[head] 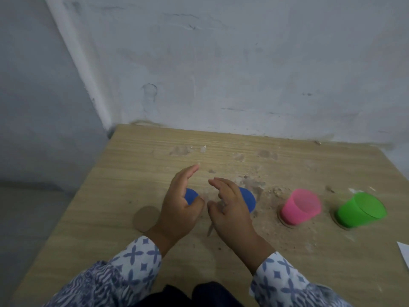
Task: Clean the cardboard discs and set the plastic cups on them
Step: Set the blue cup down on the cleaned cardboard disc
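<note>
Scuffed grey-white plaster walls (243, 63) met in a corner at the upper left of the frame, behind a pale wood-grain surface (137, 151) scattered with sandy grit (254, 185).

At the right, a translucent pink cup (301, 207) stood mouth up on a cardboard disc whose brown rim (285, 223) showed under its base. Nothing showed inside it, and its long axis leaned toward the upper right of the frame. Further right, a green cup (360, 210) sat the same way on a second disc (342, 226), wider end up and leaning alike. Its inside could not be read.

Left of centre, a third cardboard disc (146, 218) lay flat on the surface, just beside the left wrist.

The left hand (181, 202) rose on edge with its fingers (190, 173) nearly straight, and a small blue shape (190, 196) showed between fingers and thumb. Whether it was gripped could not be told. The right hand (232, 209) had loosely curled fingers (219, 185), with a larger blue shape (247, 198) showing behind it, probably a cup. A thin grey sliver (210, 230) showed beneath the palm, and any grasp there could not be told either.

Blue-and-white patterned sleeves (141, 255) covered both wrists, and a white paper corner (404, 253) showed at the right edge.
</note>
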`<state>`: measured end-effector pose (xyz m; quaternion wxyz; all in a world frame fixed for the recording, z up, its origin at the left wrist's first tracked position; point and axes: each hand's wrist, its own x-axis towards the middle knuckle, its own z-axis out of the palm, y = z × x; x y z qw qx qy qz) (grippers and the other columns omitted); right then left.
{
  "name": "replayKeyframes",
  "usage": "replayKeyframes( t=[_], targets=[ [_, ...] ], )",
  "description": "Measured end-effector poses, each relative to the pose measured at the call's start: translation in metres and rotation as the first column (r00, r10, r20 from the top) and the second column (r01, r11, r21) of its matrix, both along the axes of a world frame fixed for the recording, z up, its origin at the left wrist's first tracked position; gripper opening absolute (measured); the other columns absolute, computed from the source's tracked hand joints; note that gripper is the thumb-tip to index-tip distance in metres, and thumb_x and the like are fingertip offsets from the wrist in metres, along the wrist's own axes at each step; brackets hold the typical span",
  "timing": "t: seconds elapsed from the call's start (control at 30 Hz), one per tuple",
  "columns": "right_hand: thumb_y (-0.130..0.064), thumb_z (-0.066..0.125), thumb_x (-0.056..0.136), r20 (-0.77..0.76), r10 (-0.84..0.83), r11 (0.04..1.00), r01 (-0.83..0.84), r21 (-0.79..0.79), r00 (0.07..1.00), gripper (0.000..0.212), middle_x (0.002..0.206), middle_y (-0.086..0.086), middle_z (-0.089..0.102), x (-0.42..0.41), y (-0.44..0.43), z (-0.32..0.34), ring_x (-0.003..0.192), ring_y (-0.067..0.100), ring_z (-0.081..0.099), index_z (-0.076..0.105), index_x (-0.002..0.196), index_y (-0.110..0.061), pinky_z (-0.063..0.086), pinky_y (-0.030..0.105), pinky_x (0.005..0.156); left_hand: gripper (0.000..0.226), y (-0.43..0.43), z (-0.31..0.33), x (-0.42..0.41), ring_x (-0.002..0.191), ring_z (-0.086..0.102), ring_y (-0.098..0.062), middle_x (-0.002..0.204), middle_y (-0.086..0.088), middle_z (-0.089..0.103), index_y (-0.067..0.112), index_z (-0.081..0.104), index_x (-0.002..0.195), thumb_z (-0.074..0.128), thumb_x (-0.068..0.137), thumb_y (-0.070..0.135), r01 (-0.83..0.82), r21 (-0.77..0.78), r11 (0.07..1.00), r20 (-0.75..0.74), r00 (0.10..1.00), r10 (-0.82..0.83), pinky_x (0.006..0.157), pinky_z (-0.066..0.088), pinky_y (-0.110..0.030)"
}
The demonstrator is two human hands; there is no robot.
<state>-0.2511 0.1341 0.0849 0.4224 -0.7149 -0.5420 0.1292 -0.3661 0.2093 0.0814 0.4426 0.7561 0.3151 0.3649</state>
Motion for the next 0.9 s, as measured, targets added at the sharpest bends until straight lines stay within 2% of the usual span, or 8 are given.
replayKeyframes(
  t=[0.07, 0.17, 0.23, 0.3, 0.47, 0.6, 0.8, 0.9],
  targets=[
    [-0.006, 0.056, 0.085, -0.030, 0.044, 0.997, -0.046, -0.068, 0.999, 0.048, 0.125, -0.013, 0.038, -0.010, 0.006, -0.007, 0.116, 0.002, 0.039, 0.047, 0.130, -0.018, 0.040, 0.028, 0.101, 0.061, 0.006, -0.005, -0.016, 0.129, 0.032, 0.011, 0.136, 0.026, 0.036, 0.030, 0.035, 0.137, 0.051, 0.080, 0.018, -0.062, -0.042, 0.997, -0.027, 0.998, 0.060, 0.105, 0.024, -0.007],
    [-0.009, 0.056, 0.084, -0.071, 0.052, 0.982, -0.064, -0.176, 0.996, 0.056, 0.137, -0.004, 0.036, -0.020, 0.014, -0.019, 0.125, 0.011, 0.037, 0.039, 0.136, -0.019, 0.038, 0.036, 0.104, 0.065, 0.013, -0.017, -0.034, 0.131, 0.030, 0.004, 0.143, 0.015, 0.033, 0.030, 0.030, 0.140, 0.053, 0.081, 0.019, -0.080, -0.131, 0.988, -0.092, 0.993, 0.068, 0.109, 0.025, -0.018],
    [-0.010, 0.057, 0.084, -0.077, 0.050, 0.971, -0.066, -0.228, 0.996, 0.062, 0.143, 0.000, 0.031, -0.024, 0.017, -0.028, 0.132, 0.016, 0.031, 0.032, 0.140, -0.017, 0.030, 0.029, 0.110, 0.069, 0.017, -0.028, -0.042, 0.134, 0.027, -0.001, 0.148, 0.009, 0.029, 0.029, 0.025, 0.144, 0.058, 0.086, 0.011, -0.063, -0.200, 0.978, -0.144, 0.989, 0.035, 0.111, 0.026, -0.025],
    [-0.015, 0.058, 0.084, -0.079, 0.045, 0.959, -0.065, -0.276, 0.996, 0.069, 0.147, 0.000, 0.025, -0.028, 0.019, -0.036, 0.135, 0.015, 0.025, 0.023, 0.144, -0.017, 0.020, 0.020, 0.106, 0.074, 0.019, -0.039, -0.047, 0.139, 0.024, -0.008, 0.153, 0.005, 0.024, 0.026, 0.020, 0.147, 0.060, 0.088, 0.006, -0.049, -0.289, 0.956, -0.178, 0.984, -0.003, 0.112, 0.026, -0.029],
    [-0.032, 0.062, 0.085, -0.058, 0.047, 0.929, -0.065, -0.365, 0.997, 0.084, 0.149, 0.004, 0.020, -0.030, 0.027, -0.055, 0.137, 0.016, 0.022, 0.007, 0.147, -0.017, 0.021, 0.022, 0.106, 0.082, 0.018, -0.057, -0.048, 0.142, 0.023, -0.016, 0.155, 0.003, 0.021, 0.023, 0.012, 0.150, 0.064, 0.087, 0.010, -0.027, -0.439, 0.898, -0.183, 0.981, -0.059, 0.113, 0.028, -0.035],
    [-0.036, 0.061, 0.086, -0.061, 0.089, 0.917, -0.105, -0.384, 0.994, 0.085, 0.149, 0.005, 0.021, -0.027, 0.033, -0.061, 0.136, 0.017, 0.025, 0.006, 0.147, -0.015, 0.022, 0.021, 0.104, 0.077, 0.016, -0.065, -0.044, 0.137, 0.033, -0.016, 0.153, 0.002, 0.028, 0.025, 0.018, 0.148, 0.064, 0.088, 0.012, -0.039, -0.479, 0.877, -0.168, 0.985, -0.047, 0.112, 0.035, -0.041],
    [-0.028, 0.061, 0.087, -0.114, 0.134, 0.923, -0.166, -0.349, 0.984, 0.077, 0.145, 0.005, 0.029, -0.017, 0.033, -0.060, 0.128, 0.014, 0.033, 0.015, 0.146, -0.014, 0.024, 0.015, 0.097, 0.071, 0.013, -0.070, -0.039, 0.135, 0.037, -0.015, 0.148, 0.002, 0.035, 0.026, 0.024, 0.147, 0.061, 0.089, 0.010, -0.085, -0.493, 0.866, -0.154, 0.988, 0.009, 0.110, 0.038, -0.040],
    [-0.024, 0.064, 0.085, -0.139, 0.146, 0.931, -0.183, -0.315, 0.980, 0.070, 0.136, 0.003, 0.037, -0.015, 0.034, -0.056, 0.112, 0.006, 0.036, 0.023, 0.142, -0.017, 0.028, 0.013, 0.090, 0.069, 0.013, -0.071, -0.036, 0.133, 0.039, -0.014, 0.145, 0.002, 0.037, 0.026, 0.026, 0.146, 0.060, 0.089, 0.006, -0.094, -0.507, 0.857, -0.137, 0.990, 0.027, 0.100, 0.044, -0.025]
  ],
)
